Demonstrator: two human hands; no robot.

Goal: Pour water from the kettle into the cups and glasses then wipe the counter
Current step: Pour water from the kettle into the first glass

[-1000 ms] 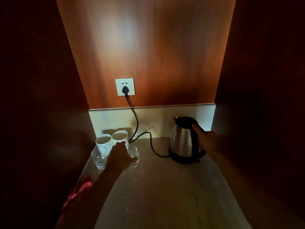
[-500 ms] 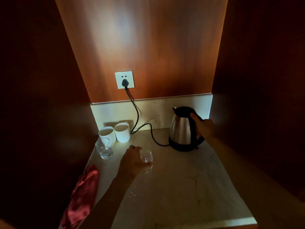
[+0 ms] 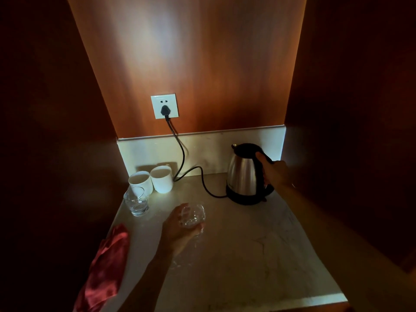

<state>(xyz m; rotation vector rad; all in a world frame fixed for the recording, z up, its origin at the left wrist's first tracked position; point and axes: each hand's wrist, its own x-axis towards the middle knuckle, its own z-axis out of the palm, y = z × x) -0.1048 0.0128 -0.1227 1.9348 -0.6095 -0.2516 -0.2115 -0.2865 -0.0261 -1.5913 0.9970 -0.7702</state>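
left hand (image 3: pixel 177 230) still grips glass (image 3: pixel 193 218) – tilted now; right hand (image 3: pixel 275 171) stays wrapped on kettle (image 3: pixel 244 176) handle.

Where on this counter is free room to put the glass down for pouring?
The widest bare patch of the pale marble counter lies in front of the steel kettle with black handle, right of the left hand holding the clear glass. The back left is crowded: two white cups, a second glass, the red cloth.
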